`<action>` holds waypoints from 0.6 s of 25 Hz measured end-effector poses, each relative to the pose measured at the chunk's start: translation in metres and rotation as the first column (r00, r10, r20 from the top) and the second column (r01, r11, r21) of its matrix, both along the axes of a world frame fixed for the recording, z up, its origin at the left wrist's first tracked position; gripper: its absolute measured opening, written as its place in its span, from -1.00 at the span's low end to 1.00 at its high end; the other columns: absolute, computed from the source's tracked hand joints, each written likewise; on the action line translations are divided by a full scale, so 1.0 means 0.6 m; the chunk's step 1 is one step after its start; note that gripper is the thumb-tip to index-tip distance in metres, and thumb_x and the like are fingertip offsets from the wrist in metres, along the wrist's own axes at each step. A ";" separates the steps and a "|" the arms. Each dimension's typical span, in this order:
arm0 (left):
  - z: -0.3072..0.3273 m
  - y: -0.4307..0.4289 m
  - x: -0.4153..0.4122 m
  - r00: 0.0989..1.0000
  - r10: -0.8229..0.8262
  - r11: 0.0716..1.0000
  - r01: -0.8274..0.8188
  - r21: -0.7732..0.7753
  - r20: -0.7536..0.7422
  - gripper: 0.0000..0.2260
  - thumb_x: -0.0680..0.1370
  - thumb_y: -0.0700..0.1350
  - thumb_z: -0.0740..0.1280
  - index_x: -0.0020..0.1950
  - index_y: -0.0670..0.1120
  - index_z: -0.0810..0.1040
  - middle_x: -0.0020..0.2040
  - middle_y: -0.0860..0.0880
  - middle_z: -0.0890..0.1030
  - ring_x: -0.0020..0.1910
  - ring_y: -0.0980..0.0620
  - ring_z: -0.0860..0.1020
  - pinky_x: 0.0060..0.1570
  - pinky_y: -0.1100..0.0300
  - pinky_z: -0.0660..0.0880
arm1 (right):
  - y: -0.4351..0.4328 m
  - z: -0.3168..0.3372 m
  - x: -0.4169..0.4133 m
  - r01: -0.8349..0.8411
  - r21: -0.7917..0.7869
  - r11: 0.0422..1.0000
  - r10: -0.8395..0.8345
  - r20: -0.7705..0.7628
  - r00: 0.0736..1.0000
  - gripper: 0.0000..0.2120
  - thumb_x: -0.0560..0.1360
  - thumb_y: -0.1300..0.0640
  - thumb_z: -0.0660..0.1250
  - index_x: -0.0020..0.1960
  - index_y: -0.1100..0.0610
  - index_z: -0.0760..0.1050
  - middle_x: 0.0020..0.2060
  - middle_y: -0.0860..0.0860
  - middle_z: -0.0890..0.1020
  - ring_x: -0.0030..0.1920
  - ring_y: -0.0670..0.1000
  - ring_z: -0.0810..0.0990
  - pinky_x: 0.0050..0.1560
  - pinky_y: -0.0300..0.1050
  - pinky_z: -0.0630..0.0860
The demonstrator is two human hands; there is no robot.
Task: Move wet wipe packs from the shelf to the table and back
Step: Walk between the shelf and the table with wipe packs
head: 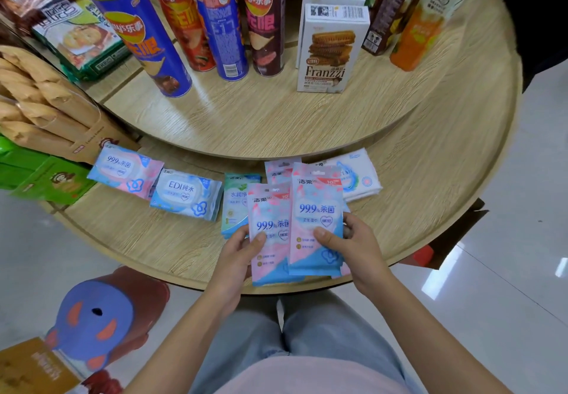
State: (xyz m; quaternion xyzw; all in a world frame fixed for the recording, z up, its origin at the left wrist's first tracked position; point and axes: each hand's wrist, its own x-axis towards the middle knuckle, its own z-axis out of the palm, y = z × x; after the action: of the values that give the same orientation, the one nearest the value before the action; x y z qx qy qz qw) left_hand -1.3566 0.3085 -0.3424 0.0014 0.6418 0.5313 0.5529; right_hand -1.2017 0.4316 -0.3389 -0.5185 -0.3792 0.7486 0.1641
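Observation:
I hold two pink-and-blue wet wipe packs upright over the front edge of the lower round wooden shelf (147,240). My left hand (238,250) grips the left pack (270,233) by its lower left side. My right hand (353,240) grips the right pack (316,218), which overlaps the left one. A green wipe pack (235,203) lies just left of them on the shelf. Further left lie a blue EDI pack (187,195) and a pink-blue pack (126,170). Behind my packs, another pink pack (278,172) and a white pack (359,175) rest on the shelf.
The upper shelf tier (246,116) carries several Lay's crisp tubes (141,43), Franzzi biscuit boxes (332,49) and drink cartons (415,40). Paper bags (46,110) and green boxes (40,175) stand at the left. A purple stool (98,310) sits on the tiled floor at lower left.

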 end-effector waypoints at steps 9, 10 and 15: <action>-0.038 0.092 -0.023 0.996 0.058 0.996 -0.062 -0.062 -0.067 -0.79 0.58 -0.16 0.27 0.20 -0.17 0.48 0.02 -0.09 0.65 -0.16 0.03 0.64 -0.20 0.15 0.56 | 0.058 -0.016 0.024 0.090 0.043 0.995 -0.093 0.064 0.994 -0.73 0.41 0.36 0.41 0.07 0.22 0.48 -0.09 0.08 0.69 -0.21 -0.01 0.71 -0.28 -0.17 0.62; -0.047 0.109 -0.025 0.997 0.047 0.997 -0.050 -0.054 -0.059 -0.78 0.58 -0.16 0.28 0.21 -0.19 0.47 0.05 -0.12 0.64 -0.12 -0.02 0.64 -0.19 0.14 0.58 | 0.063 -0.019 0.024 0.093 0.044 0.995 -0.096 0.068 0.993 -0.75 0.41 0.37 0.41 0.06 0.22 0.49 -0.10 0.07 0.69 -0.22 -0.02 0.71 -0.30 -0.19 0.61; -0.098 0.144 -0.015 0.951 -0.077 0.985 0.025 -0.173 -0.300 -0.70 0.52 -0.12 0.37 0.23 -0.08 0.44 0.11 -0.10 0.63 0.05 -0.06 0.61 0.10 -0.07 0.54 | 0.079 -0.038 0.000 0.048 0.040 0.998 -0.051 0.084 0.995 -0.72 0.40 0.35 0.43 0.08 0.25 0.51 -0.06 0.12 0.69 -0.16 0.04 0.71 -0.20 -0.11 0.64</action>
State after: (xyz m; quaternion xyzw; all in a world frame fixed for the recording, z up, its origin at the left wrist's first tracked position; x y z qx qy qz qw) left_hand -1.3655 0.3946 -0.4015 0.0539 0.7616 0.4546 0.4587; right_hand -1.2016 0.4792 -0.3616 -0.5558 -0.3869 0.7144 0.1762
